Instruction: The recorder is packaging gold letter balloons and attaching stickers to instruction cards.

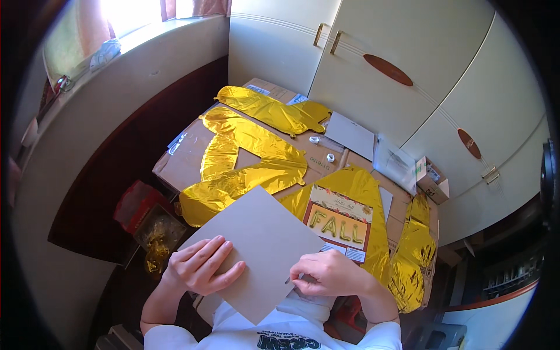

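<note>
A square grey cardboard sheet [262,248] is tilted cornerwise in front of my chest, over the table's near edge. My left hand [201,267] lies on its left part, thumb and fingers spread over the top face. At the lower right edge, thumb and forefinger of my right hand [329,273] pinch the sheet beside a small dark slot. Just beyond the right hand, a printed balloon package card [340,219] rests on a gold foil balloon [364,186]. Another flat gold foil balloon, shaped like a letter A [256,140], lies beyond the sheet.
Flattened cardboard [324,166] covers the table. On it are a third gold balloon [268,111], two small white rolls [331,157], a grey card [350,134], a clear bag [394,162] and folded gold foil [413,256]. A small box [433,184] stands by the wardrobe [402,35].
</note>
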Demonstrator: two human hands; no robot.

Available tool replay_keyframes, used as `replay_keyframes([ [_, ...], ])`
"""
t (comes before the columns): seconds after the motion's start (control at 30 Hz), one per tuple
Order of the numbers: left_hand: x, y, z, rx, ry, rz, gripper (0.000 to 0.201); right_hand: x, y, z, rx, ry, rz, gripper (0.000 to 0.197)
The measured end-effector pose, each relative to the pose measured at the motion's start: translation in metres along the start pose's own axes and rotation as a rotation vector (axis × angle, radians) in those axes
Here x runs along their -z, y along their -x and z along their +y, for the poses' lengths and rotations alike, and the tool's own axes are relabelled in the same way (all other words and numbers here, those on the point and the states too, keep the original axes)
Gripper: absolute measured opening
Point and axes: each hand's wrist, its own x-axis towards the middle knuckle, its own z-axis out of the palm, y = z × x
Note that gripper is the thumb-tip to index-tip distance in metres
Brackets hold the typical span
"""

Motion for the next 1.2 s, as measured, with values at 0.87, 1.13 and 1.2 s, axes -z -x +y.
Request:
replay_keyframes([
  [0.87,-0.003,-0.003,-0.003,-0.066,-0.047,0.000,0.020,0.010,-0.002,-0.005,-0.219,-0.161,-0.154,0.014],
  [1.13,-0.008,-0.006,-0.010,-0.108,0.011,0.050,0.021,0.016,-0.002,0.002,0.079,-0.018,-0.222,0.013],
  [1.2,-0.009,-0.007,-0.009,-0.117,0.011,0.054,0.022,0.017,-0.004,0.001,0.078,-0.015,-0.242,0.013],
])
